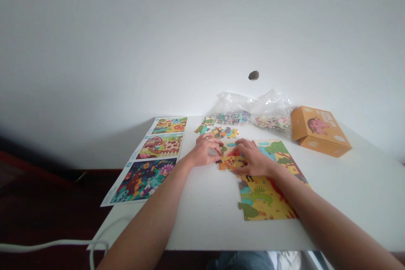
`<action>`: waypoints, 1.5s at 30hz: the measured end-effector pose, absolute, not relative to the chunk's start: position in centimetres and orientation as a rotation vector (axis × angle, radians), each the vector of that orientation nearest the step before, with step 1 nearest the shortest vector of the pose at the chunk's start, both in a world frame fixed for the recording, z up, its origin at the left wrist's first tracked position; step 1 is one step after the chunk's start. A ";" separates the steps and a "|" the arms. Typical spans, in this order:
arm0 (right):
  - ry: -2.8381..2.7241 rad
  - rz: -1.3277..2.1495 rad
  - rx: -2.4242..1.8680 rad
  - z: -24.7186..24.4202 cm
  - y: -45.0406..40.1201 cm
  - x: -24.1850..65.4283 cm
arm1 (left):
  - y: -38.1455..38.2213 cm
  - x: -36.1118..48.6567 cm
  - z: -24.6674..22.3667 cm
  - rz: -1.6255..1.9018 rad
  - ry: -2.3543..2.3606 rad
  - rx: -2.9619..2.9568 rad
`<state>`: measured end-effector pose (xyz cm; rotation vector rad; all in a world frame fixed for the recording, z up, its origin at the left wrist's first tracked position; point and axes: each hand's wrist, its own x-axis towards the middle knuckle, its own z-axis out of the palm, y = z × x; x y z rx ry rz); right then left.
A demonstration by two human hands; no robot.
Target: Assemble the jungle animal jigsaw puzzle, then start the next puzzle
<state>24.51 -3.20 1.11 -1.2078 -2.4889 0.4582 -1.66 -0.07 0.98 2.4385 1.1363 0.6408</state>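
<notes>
A partly joined jigsaw puzzle (257, 200) with animals on yellow ground lies flat on the white table. At its upper left edge, my left hand (204, 151) is curled, thumb and fingertips closed on the edge of a puzzle piece (223, 150). My right hand (255, 159) rests over the puzzle's upper left part, fingers spread and thumb apart, touching its surface. Between the hands an orange animal shows on joined pieces (226, 163). The right palm and forearm hide part of the picture. Several loose puzzle pieces (226, 132) lie just beyond my left hand.
A reference sheet (160, 145) with three pictures lies at the left. Clear plastic bags (270, 112) of pieces sit against the wall, beside an orange box (321, 130). A white cable (53, 243) crosses the table's front left corner.
</notes>
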 end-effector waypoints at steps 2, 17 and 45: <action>-2.493 0.461 -1.214 1.2 -3.2 24.5 | -0.1 -1.6 1.1 0.637 1.136 2.447; -2.498 0.468 -1.172 1.5 -3.3 24.6 | -0.2 -1.4 1.3 0.633 1.140 2.468; -2.488 0.528 -1.178 2.1 -3.5 24.6 | -0.1 -1.4 1.1 0.636 1.114 2.487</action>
